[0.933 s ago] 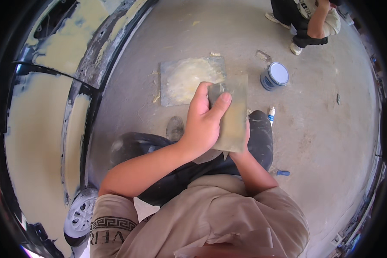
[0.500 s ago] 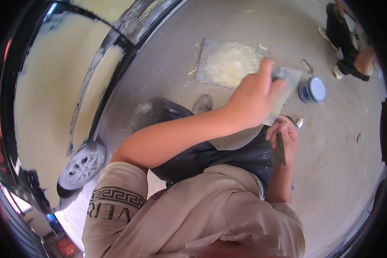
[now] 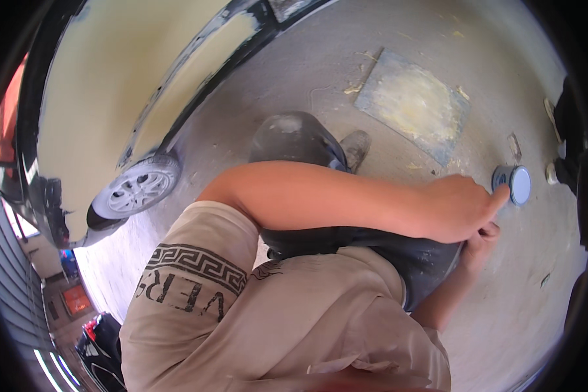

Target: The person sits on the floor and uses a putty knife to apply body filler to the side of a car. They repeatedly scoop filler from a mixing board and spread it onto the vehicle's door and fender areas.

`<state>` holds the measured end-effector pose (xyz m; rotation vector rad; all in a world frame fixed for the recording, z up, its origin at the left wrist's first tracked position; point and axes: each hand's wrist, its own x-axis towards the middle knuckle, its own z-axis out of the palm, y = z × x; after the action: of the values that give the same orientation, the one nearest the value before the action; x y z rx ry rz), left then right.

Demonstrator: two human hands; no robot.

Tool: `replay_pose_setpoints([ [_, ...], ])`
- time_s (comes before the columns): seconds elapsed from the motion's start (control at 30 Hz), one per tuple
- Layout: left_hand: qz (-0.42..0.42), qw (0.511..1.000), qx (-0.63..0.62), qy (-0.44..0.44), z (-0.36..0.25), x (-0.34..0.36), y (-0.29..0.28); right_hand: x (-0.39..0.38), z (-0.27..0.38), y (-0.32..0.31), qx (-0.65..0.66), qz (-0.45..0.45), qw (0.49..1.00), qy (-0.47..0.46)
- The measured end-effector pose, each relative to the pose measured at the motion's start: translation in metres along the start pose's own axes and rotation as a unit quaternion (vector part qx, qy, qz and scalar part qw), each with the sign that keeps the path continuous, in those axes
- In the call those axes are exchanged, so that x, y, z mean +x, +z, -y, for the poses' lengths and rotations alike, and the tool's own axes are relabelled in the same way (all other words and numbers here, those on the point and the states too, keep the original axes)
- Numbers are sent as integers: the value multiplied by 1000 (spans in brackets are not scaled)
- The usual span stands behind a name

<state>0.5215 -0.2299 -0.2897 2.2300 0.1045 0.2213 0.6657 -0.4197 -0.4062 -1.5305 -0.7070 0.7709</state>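
Observation:
My left hand (image 3: 460, 204) is closed, stretched across my body with its back toward me. The putty spreader it gripped a moment ago is hidden beneath it. Just below, my right hand (image 3: 480, 243) has its fingers curled, close against the left hand and partly covered by it. The scraper blade seen in it earlier is hidden now. Past my hands, a grey square mixing board (image 3: 379, 88) lies on the floor, smeared with pale yellow putty (image 3: 418, 101). A round blue tin (image 3: 519, 185) with a pale lid stands beyond my left fingertips.
On the left is a car body (image 3: 98, 85) with cream-coated panels and dark trim. Its dusty wheel (image 3: 140, 186) is near my left arm. My bent knee (image 3: 294, 134) and shoe (image 3: 355, 149) sit before the board. Another person's dark-clothed legs (image 3: 571, 140) show at the right edge.
The view has turned, so the board and tin appear farther right. My left hand has come down to my right hand; the spreader and the scraper have gone out of sight.

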Motion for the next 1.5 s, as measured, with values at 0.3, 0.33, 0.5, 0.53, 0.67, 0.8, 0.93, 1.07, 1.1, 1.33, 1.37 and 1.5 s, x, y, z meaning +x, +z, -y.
replay_pose_setpoints([
  [0.3,69,996,-48,-20,-3,-4,5,18,-14,-67,244,-170,955,8],
  [0.33,81,995,-48,-17,-2,-3,6,26,2,-59,261,-182,948,17],
  [0.5,-25,996,-79,-36,-1,3,1,17,17,-4,231,-100,968,-11],
  [0.53,-46,995,-80,-45,-3,7,-1,16,8,-6,183,-131,974,-10],
  [0.67,-89,978,-166,-93,3,25,-2,13,17,3,106,-150,983,23],
  [0.8,-191,969,-147,-56,15,35,8,20,57,24,172,-170,969,-40],
  [0.93,-199,965,-158,-71,6,42,0,28,95,24,225,-166,959,-52],
  [1.07,-188,976,-100,-40,2,38,3,33,88,32,273,-224,934,-50],
  [1.1,-174,982,-71,-29,1,38,5,33,81,27,268,-214,938,-49],
  [1.33,-154,988,-10,-22,5,31,-6,31,64,71,237,-235,943,-8],
  [1.37,-168,984,-34,-41,8,33,-6,24,62,76,210,-211,955,16],
  [1.5,-287,952,-64,-80,7,45,-21,-3,30,89,124,-88,986,72],
])
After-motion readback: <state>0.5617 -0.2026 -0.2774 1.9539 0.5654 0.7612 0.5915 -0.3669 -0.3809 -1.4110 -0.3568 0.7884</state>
